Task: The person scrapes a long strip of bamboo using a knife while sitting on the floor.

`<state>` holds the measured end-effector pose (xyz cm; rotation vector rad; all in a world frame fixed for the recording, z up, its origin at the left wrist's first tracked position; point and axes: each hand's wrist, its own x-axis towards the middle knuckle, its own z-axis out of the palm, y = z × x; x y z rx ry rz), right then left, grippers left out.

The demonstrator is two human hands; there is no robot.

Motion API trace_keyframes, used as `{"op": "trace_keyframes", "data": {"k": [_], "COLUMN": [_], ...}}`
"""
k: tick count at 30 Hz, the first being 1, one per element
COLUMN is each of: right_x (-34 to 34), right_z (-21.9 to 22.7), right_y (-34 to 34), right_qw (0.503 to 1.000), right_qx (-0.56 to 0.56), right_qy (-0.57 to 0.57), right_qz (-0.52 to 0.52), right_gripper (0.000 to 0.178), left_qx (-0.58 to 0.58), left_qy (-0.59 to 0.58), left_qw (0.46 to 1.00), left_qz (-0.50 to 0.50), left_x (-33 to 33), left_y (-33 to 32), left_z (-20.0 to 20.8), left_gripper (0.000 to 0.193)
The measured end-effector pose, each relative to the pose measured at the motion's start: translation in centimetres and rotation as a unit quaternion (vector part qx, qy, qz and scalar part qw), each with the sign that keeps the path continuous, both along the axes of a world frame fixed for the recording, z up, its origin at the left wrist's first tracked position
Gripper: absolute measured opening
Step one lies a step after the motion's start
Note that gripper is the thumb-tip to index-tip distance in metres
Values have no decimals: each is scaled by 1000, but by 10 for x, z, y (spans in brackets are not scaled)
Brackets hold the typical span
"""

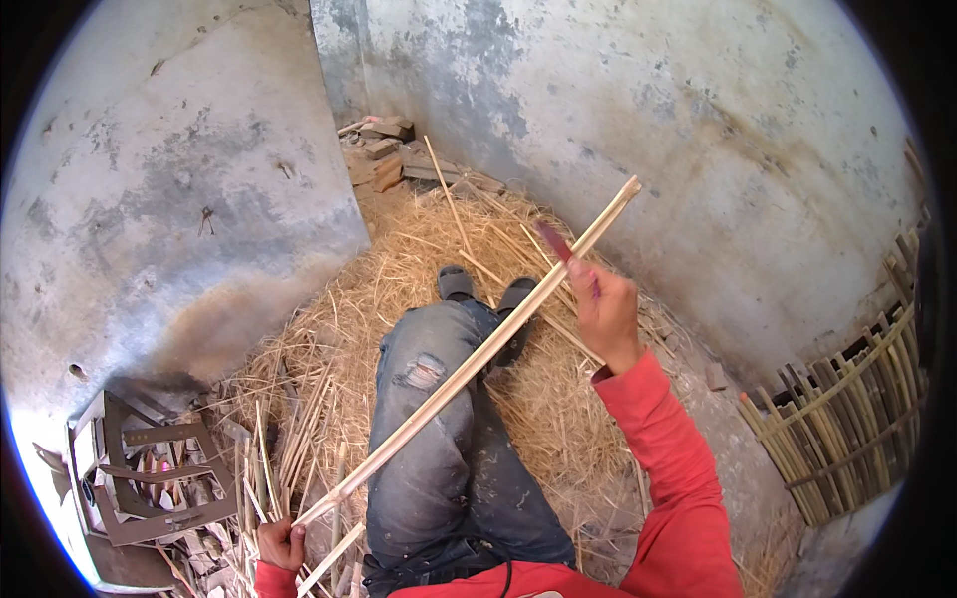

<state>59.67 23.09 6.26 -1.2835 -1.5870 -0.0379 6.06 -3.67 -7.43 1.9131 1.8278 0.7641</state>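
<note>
A long pale bamboo strip is held slantwise across the lap, its lower end near the bottom left and its upper end raised toward the far wall. The lower end is gripped by the left hand, which is clenched around it low in the picture beside the left hip. Higher up, the right hand is closed around the handle of a knife with a dark reddish blade, and the blade is laid against the strip close to its upper end. The right arm is covered by a red sleeve. The strip is passed over legs in worn grey jeans, stretched out with dark shoes at the far end.

The legs are rested on a thick bed of pale shavings spread over the floor up to the corner of the stained concrete walls. Further split bamboo strips are stood and scattered near the left hand. A metal frame is seen at the lower left. A pile of bricks is lodged in the far corner. A woven bamboo panel is leaned at the right edge
</note>
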Motion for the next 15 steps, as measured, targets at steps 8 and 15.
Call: {"op": "trace_keyframes", "data": {"k": [8, 15], "right_x": [-21, 6], "right_z": [2, -3], "right_y": [-18, -2], "right_qw": [998, 999], "right_qx": [-21, -1], "right_qy": [-29, -5], "right_qz": [48, -49], "right_gripper": [53, 56], "left_qx": [6, 18], "left_qy": [29, -17], "left_qw": [1000, 1000], "left_qz": [7, -10], "left_x": [6, 50], "left_y": [6, 28], "left_z": [6, 32], "left_gripper": [46, 42]}}
